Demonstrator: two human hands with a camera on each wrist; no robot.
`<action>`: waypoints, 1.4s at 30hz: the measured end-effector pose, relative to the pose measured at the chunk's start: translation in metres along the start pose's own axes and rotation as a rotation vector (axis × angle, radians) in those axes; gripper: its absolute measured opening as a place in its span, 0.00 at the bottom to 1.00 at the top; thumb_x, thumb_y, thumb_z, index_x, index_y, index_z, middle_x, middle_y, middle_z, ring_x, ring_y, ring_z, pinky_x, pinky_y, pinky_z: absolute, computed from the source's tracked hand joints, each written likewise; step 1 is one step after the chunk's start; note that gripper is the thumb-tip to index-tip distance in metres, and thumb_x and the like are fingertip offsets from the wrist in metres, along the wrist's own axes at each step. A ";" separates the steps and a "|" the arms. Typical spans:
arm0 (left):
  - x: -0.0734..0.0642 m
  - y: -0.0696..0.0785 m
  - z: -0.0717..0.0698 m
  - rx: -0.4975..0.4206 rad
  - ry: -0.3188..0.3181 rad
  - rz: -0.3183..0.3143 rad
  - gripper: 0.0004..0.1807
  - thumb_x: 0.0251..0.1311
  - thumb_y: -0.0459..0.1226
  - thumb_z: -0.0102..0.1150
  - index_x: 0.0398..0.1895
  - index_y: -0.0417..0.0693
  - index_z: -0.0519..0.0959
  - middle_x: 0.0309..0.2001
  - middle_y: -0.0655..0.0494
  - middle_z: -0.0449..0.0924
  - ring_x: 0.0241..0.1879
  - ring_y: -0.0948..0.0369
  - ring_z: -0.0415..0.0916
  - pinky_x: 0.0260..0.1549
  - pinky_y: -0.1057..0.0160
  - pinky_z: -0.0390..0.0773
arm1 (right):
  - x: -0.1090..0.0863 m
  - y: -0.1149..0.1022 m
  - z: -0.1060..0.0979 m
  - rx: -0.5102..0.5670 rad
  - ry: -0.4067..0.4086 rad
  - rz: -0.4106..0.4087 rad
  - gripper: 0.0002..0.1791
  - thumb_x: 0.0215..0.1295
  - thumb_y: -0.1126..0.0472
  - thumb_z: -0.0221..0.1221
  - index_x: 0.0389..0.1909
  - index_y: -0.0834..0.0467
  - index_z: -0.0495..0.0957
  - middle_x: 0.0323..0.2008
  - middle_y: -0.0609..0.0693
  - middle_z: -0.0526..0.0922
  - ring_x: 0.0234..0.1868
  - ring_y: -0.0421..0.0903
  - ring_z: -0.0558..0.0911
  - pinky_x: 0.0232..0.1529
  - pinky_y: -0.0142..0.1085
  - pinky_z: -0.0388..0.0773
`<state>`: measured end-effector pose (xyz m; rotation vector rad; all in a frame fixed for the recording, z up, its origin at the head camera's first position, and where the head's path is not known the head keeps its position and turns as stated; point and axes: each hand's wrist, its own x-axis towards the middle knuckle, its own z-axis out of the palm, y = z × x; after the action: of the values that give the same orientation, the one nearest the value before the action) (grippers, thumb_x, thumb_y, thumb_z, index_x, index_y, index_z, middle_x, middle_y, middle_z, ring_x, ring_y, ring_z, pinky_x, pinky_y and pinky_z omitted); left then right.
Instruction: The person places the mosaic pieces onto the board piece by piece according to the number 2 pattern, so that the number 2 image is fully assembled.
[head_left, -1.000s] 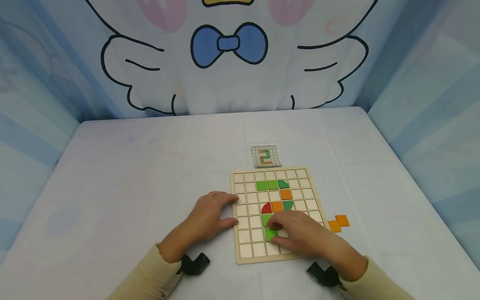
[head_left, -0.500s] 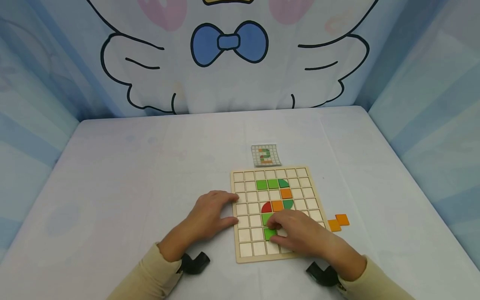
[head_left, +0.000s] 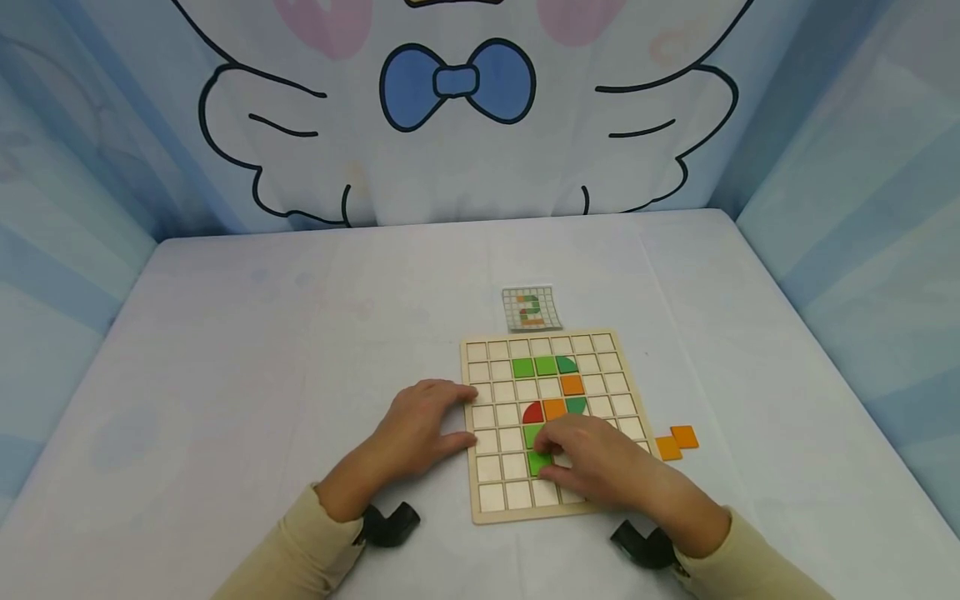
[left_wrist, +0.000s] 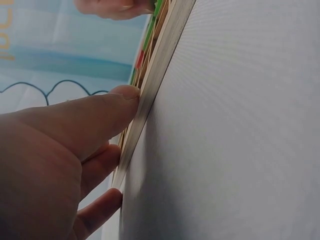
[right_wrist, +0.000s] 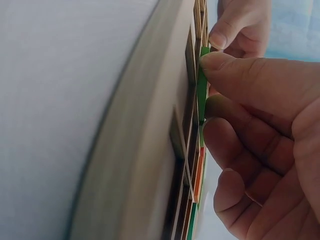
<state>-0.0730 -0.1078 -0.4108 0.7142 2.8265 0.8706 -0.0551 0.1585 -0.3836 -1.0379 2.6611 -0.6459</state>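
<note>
A wooden grid board [head_left: 490,498] lies on the table with green, orange and red pieces in its cells. My right hand [head_left: 600,462] pinches a green square tile [head_left: 538,463] low on the board. In the right wrist view the thumb presses one end of that green tile [right_wrist: 202,95], and the forefinger is at its other end. My left hand [head_left: 412,429] rests at the board's left edge, thumb and fingers spread and touching the rim. The left wrist view shows its thumb [left_wrist: 122,100] against the wooden rim. Part of the board is hidden under my right hand.
Two loose orange square tiles [head_left: 684,437] lie just off the board's right side. Behind the board is a small pattern card [head_left: 531,309] printed with a coloured figure on a grid. A printed cloth backdrop [head_left: 465,167] rises beyond the table's far edge.
The green tile under my right fingers has shifted very slightly away from me into line with its cell. My left hand keeps its place at the board's edge.
</note>
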 end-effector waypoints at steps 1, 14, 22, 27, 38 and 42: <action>0.000 0.000 0.000 -0.001 0.001 0.002 0.29 0.56 0.42 0.74 0.60 0.44 0.78 0.57 0.51 0.80 0.61 0.49 0.71 0.60 0.45 0.69 | 0.000 0.000 0.000 0.000 0.000 0.001 0.08 0.60 0.60 0.70 0.36 0.53 0.81 0.32 0.38 0.77 0.35 0.37 0.73 0.41 0.37 0.77; 0.001 0.000 0.000 -0.003 0.003 0.008 0.28 0.56 0.41 0.74 0.60 0.43 0.78 0.56 0.50 0.80 0.60 0.48 0.72 0.59 0.44 0.69 | 0.000 0.001 -0.002 -0.010 -0.018 -0.035 0.08 0.61 0.60 0.70 0.39 0.53 0.82 0.36 0.38 0.80 0.37 0.38 0.76 0.44 0.38 0.78; 0.001 0.000 0.000 -0.009 -0.005 -0.008 0.28 0.56 0.41 0.74 0.60 0.43 0.78 0.56 0.50 0.80 0.61 0.48 0.72 0.60 0.44 0.69 | -0.005 0.005 -0.004 0.091 -0.042 -0.012 0.13 0.61 0.56 0.70 0.46 0.51 0.82 0.41 0.35 0.80 0.43 0.38 0.77 0.49 0.41 0.76; 0.001 0.001 0.000 -0.009 -0.008 -0.015 0.29 0.56 0.42 0.74 0.60 0.44 0.78 0.57 0.50 0.80 0.61 0.49 0.71 0.60 0.44 0.68 | -0.011 0.011 -0.012 0.122 0.000 -0.040 0.16 0.61 0.56 0.70 0.49 0.52 0.82 0.45 0.38 0.81 0.45 0.40 0.78 0.49 0.41 0.76; 0.000 0.001 -0.001 -0.022 -0.005 -0.009 0.29 0.56 0.42 0.74 0.60 0.44 0.78 0.57 0.51 0.80 0.62 0.49 0.71 0.60 0.44 0.68 | -0.029 0.030 -0.037 0.134 0.055 0.056 0.20 0.60 0.53 0.71 0.53 0.52 0.82 0.51 0.41 0.82 0.53 0.45 0.79 0.54 0.46 0.77; 0.000 0.000 0.000 -0.021 -0.004 -0.012 0.29 0.56 0.42 0.74 0.60 0.44 0.78 0.57 0.51 0.80 0.62 0.49 0.71 0.60 0.45 0.68 | -0.039 0.038 -0.045 0.116 0.070 0.131 0.21 0.59 0.55 0.72 0.54 0.51 0.83 0.52 0.41 0.82 0.54 0.47 0.80 0.54 0.49 0.77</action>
<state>-0.0726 -0.1077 -0.4102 0.6949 2.8108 0.8947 -0.0643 0.2244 -0.3603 -0.8168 2.6864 -0.8111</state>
